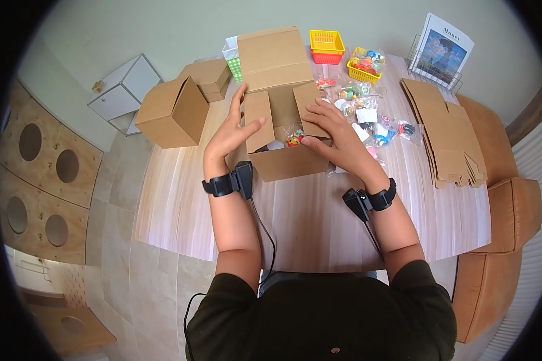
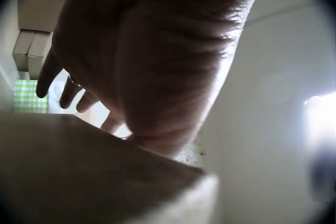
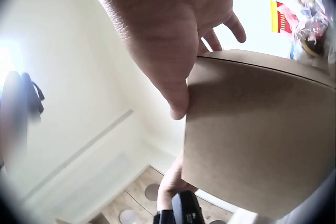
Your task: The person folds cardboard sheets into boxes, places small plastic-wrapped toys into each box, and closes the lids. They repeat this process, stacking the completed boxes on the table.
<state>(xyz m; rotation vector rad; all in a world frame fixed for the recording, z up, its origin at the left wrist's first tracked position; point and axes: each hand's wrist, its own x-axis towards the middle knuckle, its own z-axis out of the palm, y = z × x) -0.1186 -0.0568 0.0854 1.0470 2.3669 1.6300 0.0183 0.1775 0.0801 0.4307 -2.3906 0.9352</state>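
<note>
An upright cardboard box (image 1: 289,165) stands with its lid raised at the back and side flaps out; small bagged colourful items (image 1: 294,137) lie inside. My left hand (image 1: 227,133) is at the box's left side, fingers extended and thumb pointing toward the left flap (image 1: 258,120). On the right flap (image 1: 310,108) rests my right hand (image 1: 341,139), fingers spread, thumb near the front right corner. In the left wrist view the left hand (image 2: 152,56) has its fingers apart beside the box. The right wrist view shows the right hand (image 3: 173,29) against the box edge (image 3: 252,124).
Closed boxes (image 1: 168,114) stand on the left, beside a green checked container (image 1: 233,67). Yellow and red baskets (image 1: 327,43) are at the back, with a filled basket (image 1: 365,65) and bagged items (image 1: 382,132) nearby. Flattened cardboard (image 1: 445,132) and a magazine rack (image 1: 436,57) are at right.
</note>
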